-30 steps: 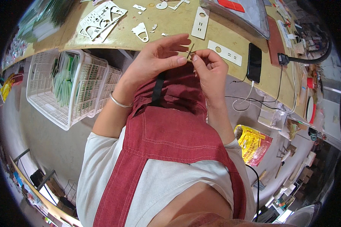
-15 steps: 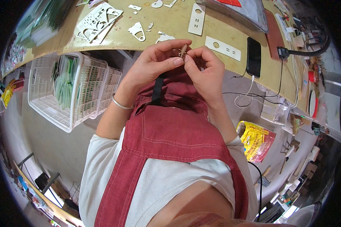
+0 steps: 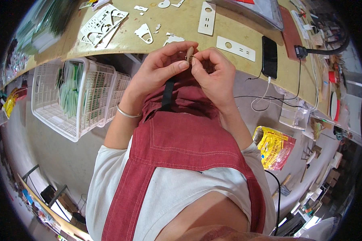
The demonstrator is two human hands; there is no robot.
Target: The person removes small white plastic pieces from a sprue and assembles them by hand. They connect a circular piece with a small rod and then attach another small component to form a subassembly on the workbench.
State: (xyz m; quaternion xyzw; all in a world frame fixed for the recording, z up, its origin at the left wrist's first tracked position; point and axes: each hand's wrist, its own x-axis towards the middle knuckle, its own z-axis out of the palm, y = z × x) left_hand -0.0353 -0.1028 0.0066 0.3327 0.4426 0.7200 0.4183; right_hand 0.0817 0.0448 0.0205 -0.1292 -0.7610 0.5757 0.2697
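Observation:
Above my lap, close to the table's front edge, both hands meet around a small brown disc-like wooden piece (image 3: 190, 52). My left hand (image 3: 160, 66) pinches it between thumb and fingers, so it stands nearly on edge. The fingertips of my right hand (image 3: 214, 72) are closed at its right side, by a tiny part too small to make out. Just beyond my hands on the table lie a cream cut-out piece (image 3: 173, 39) and a triangular cream piece with a round hole (image 3: 144, 33).
The yellowish table (image 3: 165, 18) bears stacked cut-out sheets (image 3: 102, 24), two cream plates with holes (image 3: 207, 19), a black phone (image 3: 269, 58) on a white cable and a grey tray (image 3: 265, 14). White plastic baskets (image 3: 78, 100) stand at left; a yellow bag (image 3: 271, 148) lies at right.
The brown piece has shifted slightly left within the view, together with both hands. My right fingertips stay against its side. The whole view has moved a little.

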